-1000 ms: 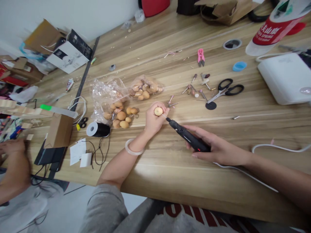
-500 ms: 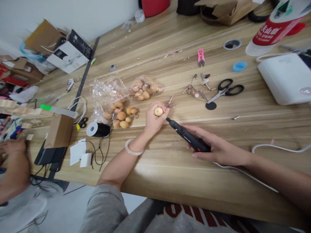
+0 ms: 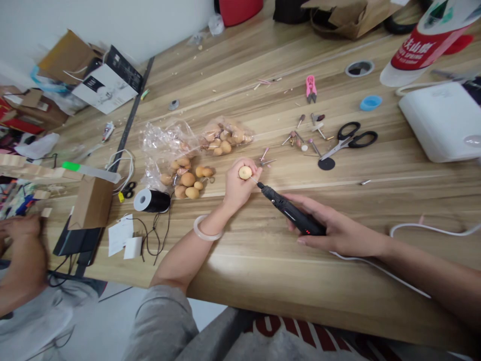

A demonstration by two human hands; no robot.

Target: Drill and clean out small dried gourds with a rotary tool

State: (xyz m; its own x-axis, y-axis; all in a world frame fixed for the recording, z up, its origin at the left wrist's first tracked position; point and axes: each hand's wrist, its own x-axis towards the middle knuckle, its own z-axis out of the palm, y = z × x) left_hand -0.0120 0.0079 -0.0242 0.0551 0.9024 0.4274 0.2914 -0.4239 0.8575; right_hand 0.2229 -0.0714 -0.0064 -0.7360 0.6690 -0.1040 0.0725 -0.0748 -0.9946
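Observation:
My left hand (image 3: 240, 188) is closed around a small pale gourd (image 3: 245, 172), its round end facing up between thumb and fingers. In my right hand (image 3: 334, 225) lies a black rotary tool (image 3: 291, 213), gripped along its body, with small red lights showing. The tool's thin bit points at the gourd beside my left thumb; whether the tip touches it I cannot tell. Several small gourds (image 3: 188, 179) sit left of my left hand, by a clear plastic bag (image 3: 165, 145). Behind them rests another bag of gourds (image 3: 225, 138).
Rotary bits (image 3: 296, 138), scissors (image 3: 347, 140) and pink pliers (image 3: 310, 89) lie beyond my right hand. A white box-shaped device (image 3: 441, 120) and a bottle (image 3: 419, 50) stand at right. A thread spool (image 3: 152, 200) is at left. Another person's arm (image 3: 24, 250) rests at far left.

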